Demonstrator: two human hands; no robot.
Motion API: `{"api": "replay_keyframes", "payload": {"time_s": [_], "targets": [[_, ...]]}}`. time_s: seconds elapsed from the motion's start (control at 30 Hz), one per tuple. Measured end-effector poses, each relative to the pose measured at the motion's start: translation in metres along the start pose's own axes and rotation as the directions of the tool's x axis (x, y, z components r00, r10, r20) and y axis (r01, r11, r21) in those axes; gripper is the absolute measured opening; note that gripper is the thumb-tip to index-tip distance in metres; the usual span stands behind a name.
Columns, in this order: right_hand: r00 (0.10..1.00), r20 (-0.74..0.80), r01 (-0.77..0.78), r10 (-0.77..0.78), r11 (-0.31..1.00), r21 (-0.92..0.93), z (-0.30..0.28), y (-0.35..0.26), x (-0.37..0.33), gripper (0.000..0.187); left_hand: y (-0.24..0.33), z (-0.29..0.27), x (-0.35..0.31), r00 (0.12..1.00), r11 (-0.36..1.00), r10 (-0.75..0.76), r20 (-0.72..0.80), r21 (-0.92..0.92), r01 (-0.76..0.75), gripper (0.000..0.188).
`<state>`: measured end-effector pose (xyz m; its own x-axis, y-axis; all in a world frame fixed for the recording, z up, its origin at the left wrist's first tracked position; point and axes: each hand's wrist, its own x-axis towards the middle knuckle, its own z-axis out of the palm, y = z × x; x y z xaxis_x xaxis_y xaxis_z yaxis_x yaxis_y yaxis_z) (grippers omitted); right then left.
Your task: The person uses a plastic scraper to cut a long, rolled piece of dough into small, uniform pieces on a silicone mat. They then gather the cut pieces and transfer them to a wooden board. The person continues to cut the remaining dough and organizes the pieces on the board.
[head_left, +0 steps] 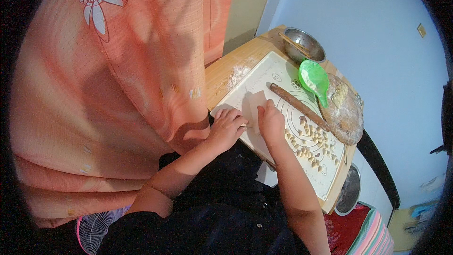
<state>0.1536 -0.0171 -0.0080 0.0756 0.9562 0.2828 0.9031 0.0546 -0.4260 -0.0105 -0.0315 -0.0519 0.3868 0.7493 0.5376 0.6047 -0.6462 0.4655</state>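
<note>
My right hand grips a pale, flat rectangular dough scraper, held on edge over the white pastry mat. Just left of it, my left hand rests at the mat's near edge with its fingers curled. A bit of pale dough shows at those fingertips; the rest is hidden under the hand. Many small cut dough pieces lie scattered on the mat to the right of my right hand. A brown wooden rolling pin lies slantwise beyond them.
A green plastic scoop with flour stands beside a round floured board. At the far corner of the wooden table is a metal bowl with chopsticks. Loose flour lies left. An orange curtain hangs close on my left.
</note>
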Motion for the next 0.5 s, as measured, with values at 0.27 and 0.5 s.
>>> {"api": "replay_keyframes", "payload": {"time_s": [0.27, 0.5], "targets": [[1.0, -0.029, 0.002, 0.0, 0.998, 0.055, -0.023, 0.003, 0.001, 0.022, -0.006, 0.004, 0.007, 0.999, 0.999, -0.034, -0.038, 0.027, 0.035, 0.018], [0.999, -0.003, 0.047, -0.047, 0.995, 0.085, -0.015, -0.004, -0.004, 0.024, -0.007, 0.009, 0.01, 0.996, 0.998, -0.026, -0.089, 0.049, 0.03, 0.013]]}}
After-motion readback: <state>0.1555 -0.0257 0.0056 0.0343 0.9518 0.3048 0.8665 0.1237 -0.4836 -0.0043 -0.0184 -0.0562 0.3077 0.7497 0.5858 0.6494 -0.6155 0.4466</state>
